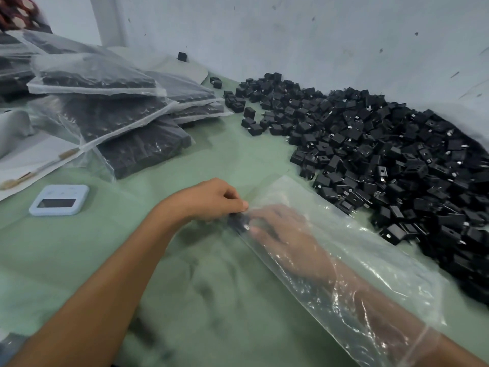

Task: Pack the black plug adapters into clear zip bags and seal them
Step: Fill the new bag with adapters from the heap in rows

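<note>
— Loading the first pieces, by the look of it: the right hand [280,234] is deep inside a clear zip bag [352,263] lying on the green tabletop [211,287], forearm sleeved by the plastic up to the bag's mouth.

— What is that hand doing in there?

— Its fingers are curled round a black plug adapter [239,224] at the bag's far corner, apparently setting it in place. The film blurs the fingertips, so I cannot tell exactly how they pinch it.

— And the left hand [211,201]?

— Outside the bag, fingers pressed together, pinching that same far end to hold it taut.

— Where is the rest of the stock?

— A big loose heap of plug adapters [383,154] lies on the tabletop just beside the bag, to the right. Filled bags [105,102] are stacked well apart on the left, near a small white timer [59,200].

— So the task is early for this bag?

— I judge so; it looks almost empty. The next move likely calls for pulling the right hand out, scooping more from the heap, and filling in rows before pressing the zip.
</note>
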### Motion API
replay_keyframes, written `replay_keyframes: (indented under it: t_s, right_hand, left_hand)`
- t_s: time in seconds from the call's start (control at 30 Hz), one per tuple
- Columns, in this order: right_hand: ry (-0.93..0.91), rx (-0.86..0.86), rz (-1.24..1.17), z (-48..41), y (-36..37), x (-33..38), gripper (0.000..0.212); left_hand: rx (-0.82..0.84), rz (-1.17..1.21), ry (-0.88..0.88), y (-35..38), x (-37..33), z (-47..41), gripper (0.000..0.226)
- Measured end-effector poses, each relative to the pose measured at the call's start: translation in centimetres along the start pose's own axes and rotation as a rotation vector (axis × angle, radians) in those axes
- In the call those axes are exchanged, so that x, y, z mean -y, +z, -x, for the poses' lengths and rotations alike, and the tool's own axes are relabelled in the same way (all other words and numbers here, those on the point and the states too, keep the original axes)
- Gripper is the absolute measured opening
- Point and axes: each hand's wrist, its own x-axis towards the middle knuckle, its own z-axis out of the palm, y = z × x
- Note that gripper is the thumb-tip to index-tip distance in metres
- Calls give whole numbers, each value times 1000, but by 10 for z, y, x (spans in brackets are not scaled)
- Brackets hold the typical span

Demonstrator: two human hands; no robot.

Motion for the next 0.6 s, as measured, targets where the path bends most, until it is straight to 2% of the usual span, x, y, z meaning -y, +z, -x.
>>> replay_keyframes:
  t_s: [0.1,0.17,0.23,0.3,0.33,0.37,0.43,0.47,0.5,0.53,0.6]
  right_hand:
    - [24,54,272,-5,-4,-5,39]
    - [31,41,303,-9,2,-7,40]
    - [-30,-76,99,-5,18,-9,38]
    - [65,-240,-259,1,28,-8,41]
    - [76,-207,-295,2,28,-9,44]
    - [58,-136,-215,0,23,-13,46]
    - [71,51,213,-12,16,-23,49]
    - [73,102,375,-17,14,-24,50]
    - [69,84,408,-20,13,-26,50]
    - [-2,15,318,-20,14,-24,51]
    - [-55,-236,-219,-10,28,-12,47]
  left_hand:
    - [-54,-47,-11,5,2,-4,24]
    - [-104,-100,-19,9,2,-7,23]
    - [-164,-154,-30,14,2,-10,21]
    - [-228,-193,-47,18,0,-13,22]
    - [-251,-198,-55,20,0,-15,22]
    - [-270,-197,-60,21,-1,-16,22]
    - [-309,-195,-64,22,-1,-18,18]
    - [-323,-191,-67,22,0,-18,17]
    - [-332,-190,-73,23,0,-18,16]
    - [-336,-194,-78,23,0,-18,16]
    - [-338,-203,-80,24,1,-17,17]
